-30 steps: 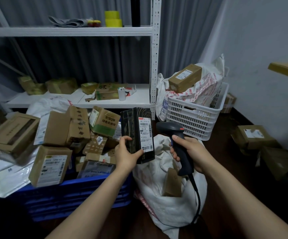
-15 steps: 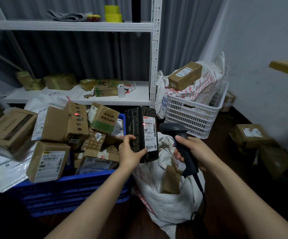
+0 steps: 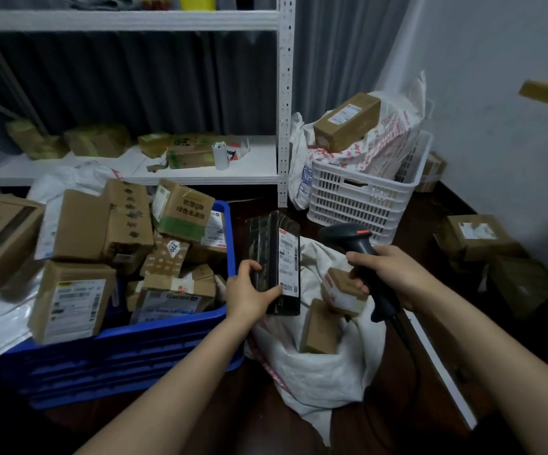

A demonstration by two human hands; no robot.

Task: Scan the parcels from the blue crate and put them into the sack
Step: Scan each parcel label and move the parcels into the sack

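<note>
One black parcel [image 3: 274,261] upright in left hand [image 3: 249,295]

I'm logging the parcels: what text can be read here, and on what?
"220": sticker on the small patterned box.
"绿色无添加": green-banded box; the line above is unclear.
Label on the black parcel in the left hand: too small to read.
Other shipping labels: blurred.
</note>
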